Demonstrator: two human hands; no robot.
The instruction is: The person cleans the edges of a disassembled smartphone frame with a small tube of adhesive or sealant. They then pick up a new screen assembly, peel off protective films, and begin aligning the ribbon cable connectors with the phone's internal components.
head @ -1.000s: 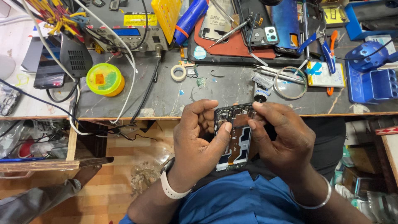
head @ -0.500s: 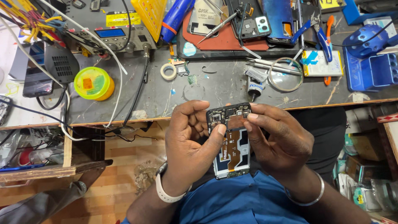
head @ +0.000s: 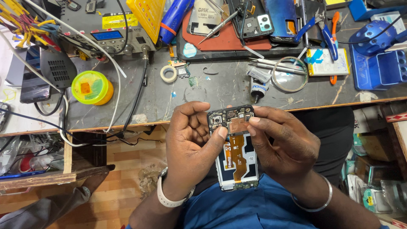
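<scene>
1. Both hands are closed around an opened smartphone with its back cover removed, black frame and orange flex ribbon exposed (head: 236, 152); it is held in the air just in front of the near edge of the dark grey workbench (head: 220, 91), above the lap.
2. Left hand (head: 190, 144): the phone's left edge is gripped, with the thumb laid across onto the upper part of the board, beside the camera module.
3. Right hand (head: 282, 146): the right edge is grasped, and the thumb tip is pressed on the metal shield plate at the top, almost touching the left thumb.
4. Long axis of the phone: it runs away from the body, camera end toward the bench, bottom end toward the blue shirt (head: 254, 210).
5. Neither hand is clearly nearer: the upper board lies directly between the two thumbs, and is reached equally from both sides.
6. Metal tweezers (head: 265, 62) and a small black-tipped glue tube (head: 257, 85) lie on the bench beyond the phone, nearer the right hand, untouched.
</scene>
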